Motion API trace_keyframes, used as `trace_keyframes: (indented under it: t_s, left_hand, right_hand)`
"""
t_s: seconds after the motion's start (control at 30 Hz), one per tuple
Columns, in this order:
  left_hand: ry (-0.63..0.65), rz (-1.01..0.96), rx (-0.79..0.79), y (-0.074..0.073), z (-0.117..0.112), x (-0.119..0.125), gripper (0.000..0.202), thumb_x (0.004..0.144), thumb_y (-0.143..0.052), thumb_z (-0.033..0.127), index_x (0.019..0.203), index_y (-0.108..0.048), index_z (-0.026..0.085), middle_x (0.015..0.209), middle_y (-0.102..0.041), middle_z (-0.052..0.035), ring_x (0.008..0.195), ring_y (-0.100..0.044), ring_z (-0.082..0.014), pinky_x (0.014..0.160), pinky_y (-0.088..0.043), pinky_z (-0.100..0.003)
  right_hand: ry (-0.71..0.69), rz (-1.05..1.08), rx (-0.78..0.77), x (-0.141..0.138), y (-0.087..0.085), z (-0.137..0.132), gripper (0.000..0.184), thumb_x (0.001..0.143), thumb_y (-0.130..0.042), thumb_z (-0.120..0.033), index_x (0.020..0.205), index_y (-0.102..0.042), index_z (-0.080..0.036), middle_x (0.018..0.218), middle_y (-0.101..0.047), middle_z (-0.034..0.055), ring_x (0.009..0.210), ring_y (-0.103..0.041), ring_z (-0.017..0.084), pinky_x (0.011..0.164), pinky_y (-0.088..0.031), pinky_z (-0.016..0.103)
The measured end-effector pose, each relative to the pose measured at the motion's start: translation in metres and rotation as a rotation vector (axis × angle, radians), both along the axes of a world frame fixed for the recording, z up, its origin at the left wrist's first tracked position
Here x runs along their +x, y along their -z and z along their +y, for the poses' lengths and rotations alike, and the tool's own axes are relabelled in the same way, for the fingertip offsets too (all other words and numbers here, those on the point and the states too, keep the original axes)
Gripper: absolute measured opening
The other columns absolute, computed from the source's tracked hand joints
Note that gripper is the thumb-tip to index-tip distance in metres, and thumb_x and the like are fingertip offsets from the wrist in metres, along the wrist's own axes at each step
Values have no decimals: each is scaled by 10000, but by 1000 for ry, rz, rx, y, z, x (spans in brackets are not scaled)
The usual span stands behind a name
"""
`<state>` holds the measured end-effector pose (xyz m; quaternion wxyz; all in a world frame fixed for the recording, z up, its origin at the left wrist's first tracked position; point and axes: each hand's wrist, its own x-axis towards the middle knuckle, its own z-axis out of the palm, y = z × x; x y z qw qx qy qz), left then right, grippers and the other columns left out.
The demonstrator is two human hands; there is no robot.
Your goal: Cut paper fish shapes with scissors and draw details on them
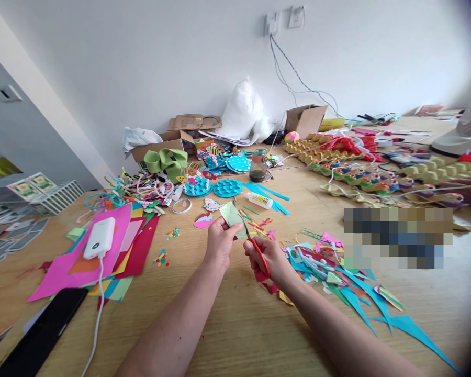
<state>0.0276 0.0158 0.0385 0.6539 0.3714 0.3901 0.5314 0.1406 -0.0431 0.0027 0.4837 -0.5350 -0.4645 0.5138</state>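
Note:
Between the fingers of my left hand (220, 242) is a piece of light green paper (231, 214), held up over the middle of the table. My right hand (272, 259) grips a pair of scissors (259, 253) with red handles. Their blades meet the right side of the green paper, where a dark curved line shows. Just beyond my hands lie a pink and blue paper cutout (203, 220), a white cutout (212, 205) and a glue bottle (259, 200).
Coloured paper sheets (137, 246) with a white power bank (99, 238) lie left, near a black phone (43, 330). Paper scraps (314, 264) spread right of my hands. Blue decorated discs (227, 187), a glass jar (258, 166) and egg cartons (349, 173) stand farther back.

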Motion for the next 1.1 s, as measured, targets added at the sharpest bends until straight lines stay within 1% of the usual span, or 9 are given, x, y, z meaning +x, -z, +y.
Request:
trace_keyframes:
  t_s: [0.13, 0.3, 0.6, 0.87, 1.1]
  left_hand:
    - [-24, -26, -25, -2, -1, 1, 294, 476, -789, 167, 749, -684, 140, 705, -697, -19, 640, -609, -127, 612, -486, -238]
    - [-22, -58, -33, -5, -3, 2, 267, 469, -781, 152, 713, -673, 140, 675, -681, -5, 612, -593, -114, 599, -478, -230]
    - [-12, -59, -55, -5, -5, 2, 256, 466, -776, 156, 698, -670, 142, 681, -682, -12, 616, -599, -120, 606, -484, -239]
    - [10, -78, -85, -5, -4, 2, 254, 453, -769, 146, 661, -624, 143, 621, -639, 18, 543, -562, -97, 536, -469, -224]
    - [15, -35, -81, -1, -1, 1, 247, 469, -757, 156, 673, -618, 143, 612, -632, 16, 517, -553, -101, 494, -442, -224]
  right_hand:
    - [-7, 42, -15, -1, 0, 0, 500, 708, -697, -654, 659, -526, -186, 414, -520, -48, 316, -457, 83, 341, -340, 186]
    - [-20, 73, -23, -2, -4, -2, 499, 713, -688, -654, 661, -536, -181, 412, -510, -53, 320, -444, 76, 342, -321, 181]
    - [-31, 91, -38, -2, -6, -3, 495, 726, -679, -649, 671, -542, -177, 436, -524, -50, 345, -455, 73, 358, -323, 178]
    - [-65, 113, -31, -1, -3, -2, 558, 759, -604, -724, 698, -540, -173, 448, -528, -47, 351, -460, 70, 364, -312, 176]
    - [-100, 122, -26, -1, -8, -4, 567, 785, -565, -733, 696, -534, -174, 452, -527, -39, 364, -468, 76, 375, -307, 182]
